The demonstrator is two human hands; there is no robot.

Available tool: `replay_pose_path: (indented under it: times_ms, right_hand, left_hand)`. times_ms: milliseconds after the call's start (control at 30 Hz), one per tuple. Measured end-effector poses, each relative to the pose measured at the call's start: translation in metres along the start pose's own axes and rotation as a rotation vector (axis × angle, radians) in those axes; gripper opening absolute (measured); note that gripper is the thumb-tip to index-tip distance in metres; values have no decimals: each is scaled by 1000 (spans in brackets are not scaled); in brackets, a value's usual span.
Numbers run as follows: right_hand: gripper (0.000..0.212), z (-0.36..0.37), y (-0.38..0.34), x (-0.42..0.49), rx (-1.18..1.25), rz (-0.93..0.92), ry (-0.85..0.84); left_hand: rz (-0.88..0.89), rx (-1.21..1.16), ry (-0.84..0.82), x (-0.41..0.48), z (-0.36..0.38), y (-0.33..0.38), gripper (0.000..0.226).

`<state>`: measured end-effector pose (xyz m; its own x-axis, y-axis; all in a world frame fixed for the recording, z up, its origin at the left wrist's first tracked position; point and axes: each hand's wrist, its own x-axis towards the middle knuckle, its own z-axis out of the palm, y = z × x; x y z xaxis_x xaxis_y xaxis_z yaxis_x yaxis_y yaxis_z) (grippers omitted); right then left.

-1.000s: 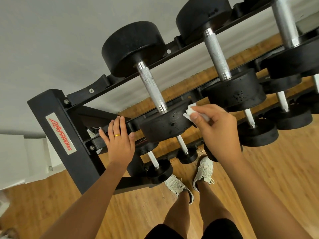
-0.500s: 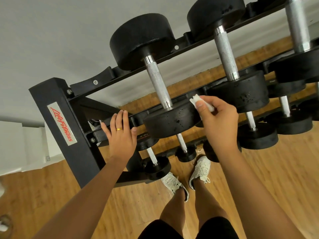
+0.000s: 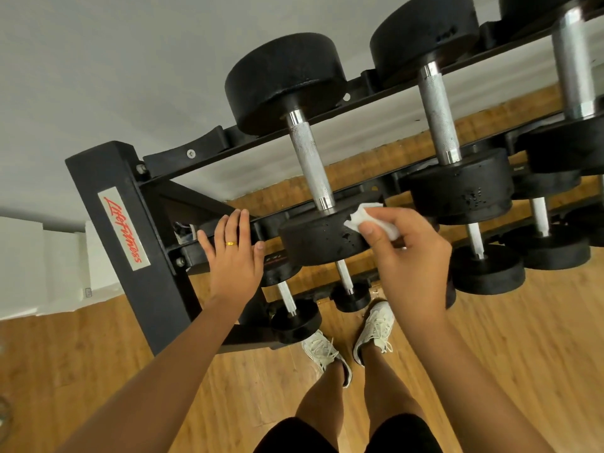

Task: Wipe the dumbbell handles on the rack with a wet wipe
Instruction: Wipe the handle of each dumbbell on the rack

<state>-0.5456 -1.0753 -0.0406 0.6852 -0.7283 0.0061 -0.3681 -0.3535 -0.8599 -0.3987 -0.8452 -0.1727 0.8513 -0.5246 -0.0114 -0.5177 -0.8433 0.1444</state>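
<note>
Meanwhile your right hand (image 3: 410, 256) pinched the wet wipe (image 3: 371, 220) against the nearest dumbbell's head (image 3: 320, 237); your left hand (image 3: 233, 253) rested flat, fingers straight, on the rack rail (image 3: 189, 253).

Black dumbbell heads (image 3: 322, 238), silver knurled handles (image 3: 310, 165), a white wipe (image 3: 364, 219), red lettering on the black rack's (image 3: 108, 178) grey label (image 3: 123, 228), honey-brown plank floor (image 3: 523, 354), gold ring (image 3: 231, 243).

A gym, tiered black dumbbell rack (image 3: 137, 256) with a Life Fitness label (image 3: 123, 228), rows of dumbbells (image 3: 304, 152), wooden floor (image 3: 523, 338)
</note>
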Motion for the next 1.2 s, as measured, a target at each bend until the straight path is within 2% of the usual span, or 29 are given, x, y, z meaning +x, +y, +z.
replay_pose_path:
  times_ms: [233,433,567,700,867,967,1100,1200]
  right_hand:
    - [21,-1,-3,28,-49,-164,-77]
    - [18,-18,20,10,-191,-487,-231]
    - [19,-10,5,33,-190,-587,-278]
    - [21,-22,14,34,-253,-691,-409]
    - [20,-21,5,37,-321,-810,-429]
    - [23,-7,-11,43,-378,-971,-560]
    - [27,-29,-11,66,-451,-1066,-723]
    - [24,-10,-28,70,-519,-1171,-805]
  left_hand:
    - [-6,4,-20,1,-7,0,59]
    - [-63,-77,13,0,-11,5,59]
    - [-120,-132,33,1,-9,13,60]
    - [-137,-144,30,0,-13,15,59]
    - [-133,-169,82,1,-9,15,57]
    - [-157,-207,117,1,-5,21,57]
    - [-145,-260,144,0,-2,17,60]
    - [-170,-311,193,1,4,22,60]
